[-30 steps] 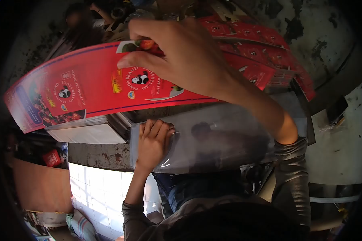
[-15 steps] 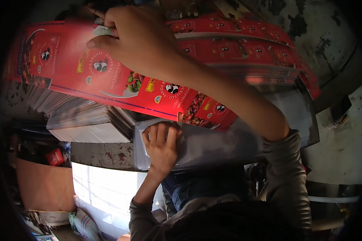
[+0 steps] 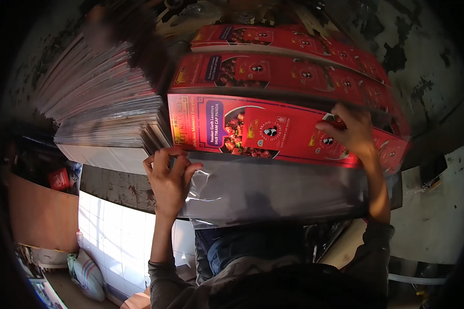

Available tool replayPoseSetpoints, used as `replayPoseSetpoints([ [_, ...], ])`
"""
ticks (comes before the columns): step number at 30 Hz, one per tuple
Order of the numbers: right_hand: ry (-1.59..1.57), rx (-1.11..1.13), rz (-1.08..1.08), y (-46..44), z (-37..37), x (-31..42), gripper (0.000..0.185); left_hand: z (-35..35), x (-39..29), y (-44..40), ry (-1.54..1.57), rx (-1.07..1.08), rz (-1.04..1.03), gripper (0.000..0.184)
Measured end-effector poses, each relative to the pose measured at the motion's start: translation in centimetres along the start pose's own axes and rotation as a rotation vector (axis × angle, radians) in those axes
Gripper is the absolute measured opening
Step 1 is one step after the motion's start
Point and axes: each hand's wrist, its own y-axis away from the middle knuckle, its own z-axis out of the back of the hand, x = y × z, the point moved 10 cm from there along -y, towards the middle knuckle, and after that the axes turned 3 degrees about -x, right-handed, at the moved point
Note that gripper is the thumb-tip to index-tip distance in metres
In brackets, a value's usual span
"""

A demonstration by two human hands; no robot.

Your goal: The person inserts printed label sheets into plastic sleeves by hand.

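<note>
My right hand point(image 3: 349, 129) grips the upper edge of a long red printed sheet point(image 3: 299, 135), thumb on its front and fingers bent at the edge. The sheet carries panda logos and food pictures. It lies along the upper side of a layer of clear plastic sheeting point(image 3: 273, 188). My left hand point(image 3: 171, 172) is at the plastic's left end, fingers curled, with the plastic puckered and shiny beside the thumb. It appears to pinch the plastic's edge; the contact is partly hidden.
More red printed sheets point(image 3: 288, 72) lie in rows beyond. A thick fanned stack of sheets point(image 3: 108, 110) stands at the left, close to my left hand. A brown panel point(image 3: 41, 211), a striped sack point(image 3: 87, 278) and a tiled floor point(image 3: 113, 226) are lower left.
My right hand has moved to the right with the red sheet, uncovering the fanned stack. My left hand has shifted left, and the plastic's end now looks puckered beside it.
</note>
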Motion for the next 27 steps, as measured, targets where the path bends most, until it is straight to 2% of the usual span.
replayPoseSetpoints([
  [1, 0.0, 0.002, 0.003, 0.6, 0.3, -0.7, 0.039, -0.2, 0.1, 0.0, 0.121, 0.061, -0.07, 0.031],
  [2, 0.024, 0.031, -0.057, 1.1, 0.3, -2.1, 0.04, -1.1, 1.4, 0.6, 0.254, 0.179, -0.011, 0.038],
  [3, 0.045, 0.06, -0.118, 1.5, 0.1, -3.2, 0.041, -1.1, 1.3, 0.9, 0.252, 0.179, -0.01, 0.038],
  [5, 0.055, 0.069, -0.153, 2.1, 0.0, -4.1, 0.04, -1.9, 1.0, 2.0, 0.536, 0.315, 0.041, 0.045],
  [6, 0.071, 0.08, -0.189, 2.4, -0.2, -4.4, 0.04, -2.4, 0.6, 2.7, 0.468, 0.38, 0.025, 0.054],
  [7, 0.064, 0.076, -0.2, 2.5, -0.4, -4.1, 0.04, -2.3, -0.5, 2.8, 0.462, 0.391, 0.02, 0.054],
  [10, 0.061, 0.097, -0.322, 2.8, -0.9, -4.2, 0.038, -3.0, -3.6, 2.6, 0.115, 0.457, -0.049, 0.064],
  [12, -0.028, 0.135, -0.331, 2.9, -1.7, -3.8, 0.037, -3.3, -3.5, 2.7, 0.113, 0.47, -0.059, 0.063],
  [15, -0.025, 0.132, -0.226, 2.7, -1.5, -3.2, 0.037, -3.6, -2.9, 2.5, 0.089, 0.482, -0.056, 0.062],
  [23, -0.054, 0.158, -0.165, 3.2, -0.8, -2.7, 0.039, -4.0, -2.3, 1.7, 0.207, 0.523, 0.025, 0.057],
  [27, -0.068, 0.158, -0.196, 3.4, -0.3, -3.3, 0.039, -4.0, -2.9, 2.1, 0.106, 0.5, -0.059, 0.055],
])
